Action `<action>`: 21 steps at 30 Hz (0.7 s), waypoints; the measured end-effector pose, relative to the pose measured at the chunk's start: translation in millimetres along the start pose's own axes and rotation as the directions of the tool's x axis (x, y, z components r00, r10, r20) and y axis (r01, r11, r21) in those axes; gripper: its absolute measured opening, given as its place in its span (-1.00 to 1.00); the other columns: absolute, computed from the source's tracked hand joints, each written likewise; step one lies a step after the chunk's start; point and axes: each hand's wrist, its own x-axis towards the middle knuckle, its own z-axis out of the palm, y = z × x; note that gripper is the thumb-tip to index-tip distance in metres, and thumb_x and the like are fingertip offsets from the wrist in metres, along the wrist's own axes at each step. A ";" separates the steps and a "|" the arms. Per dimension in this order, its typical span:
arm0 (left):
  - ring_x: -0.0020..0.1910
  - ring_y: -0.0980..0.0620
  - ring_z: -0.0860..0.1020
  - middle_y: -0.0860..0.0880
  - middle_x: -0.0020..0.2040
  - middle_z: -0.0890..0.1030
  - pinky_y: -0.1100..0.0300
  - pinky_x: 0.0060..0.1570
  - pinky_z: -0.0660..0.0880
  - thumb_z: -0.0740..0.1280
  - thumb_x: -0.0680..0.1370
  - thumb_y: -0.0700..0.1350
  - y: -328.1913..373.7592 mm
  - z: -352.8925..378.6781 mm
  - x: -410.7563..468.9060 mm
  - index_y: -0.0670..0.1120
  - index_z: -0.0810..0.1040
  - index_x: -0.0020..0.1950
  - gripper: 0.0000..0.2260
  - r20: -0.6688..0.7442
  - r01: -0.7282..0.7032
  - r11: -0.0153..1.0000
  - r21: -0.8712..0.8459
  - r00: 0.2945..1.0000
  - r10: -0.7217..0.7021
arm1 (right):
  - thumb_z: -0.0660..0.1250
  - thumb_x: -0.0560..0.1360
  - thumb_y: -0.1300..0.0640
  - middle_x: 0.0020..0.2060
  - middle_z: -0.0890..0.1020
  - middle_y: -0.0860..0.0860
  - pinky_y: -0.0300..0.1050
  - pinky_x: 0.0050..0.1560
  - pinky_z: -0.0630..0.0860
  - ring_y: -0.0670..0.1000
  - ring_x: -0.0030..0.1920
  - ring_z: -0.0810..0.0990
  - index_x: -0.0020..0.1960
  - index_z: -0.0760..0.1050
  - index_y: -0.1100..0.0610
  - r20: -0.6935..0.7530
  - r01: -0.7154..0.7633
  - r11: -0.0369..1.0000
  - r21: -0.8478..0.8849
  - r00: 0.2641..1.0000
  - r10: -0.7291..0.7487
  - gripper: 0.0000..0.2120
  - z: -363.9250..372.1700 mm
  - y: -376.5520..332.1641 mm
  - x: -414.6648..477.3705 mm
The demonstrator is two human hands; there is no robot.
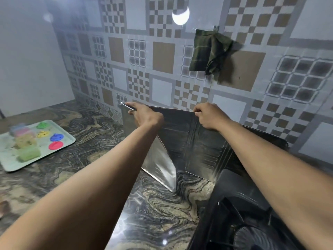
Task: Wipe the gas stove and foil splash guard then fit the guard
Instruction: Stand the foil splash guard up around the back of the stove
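The foil splash guard (196,145) stands upright on the marble counter against the tiled wall, with folded panels, one shiny wing angled toward me. My left hand (144,112) grips its top edge near the left corner. My right hand (209,115) pinches the top edge further right. The black glass gas stove (239,213) lies at the lower right, its burner partly cut off by the frame; the guard's right part stands behind the stove's back left corner.
A dark green cloth (207,51) hangs on the tiled wall above the guard. A pale green tray (10,159) with coloured sponges and scrubbers sits on the counter at the left. Marble counter (158,213) stretches between tray and stove.
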 end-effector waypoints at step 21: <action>-0.01 -0.17 0.64 -0.20 0.10 0.61 -0.14 -0.01 0.64 0.26 0.46 -0.36 -12.0 -63.0 5.8 -0.12 0.47 0.35 -0.54 0.511 -0.294 0.942 0.162 0.841 0.174 | 0.18 0.54 0.40 0.33 0.55 0.10 0.06 0.29 0.47 0.20 0.29 0.51 0.38 0.52 -0.06 -0.034 -0.051 0.991 -0.120 0.998 0.048 -0.46 -20.6 14.3 -29.0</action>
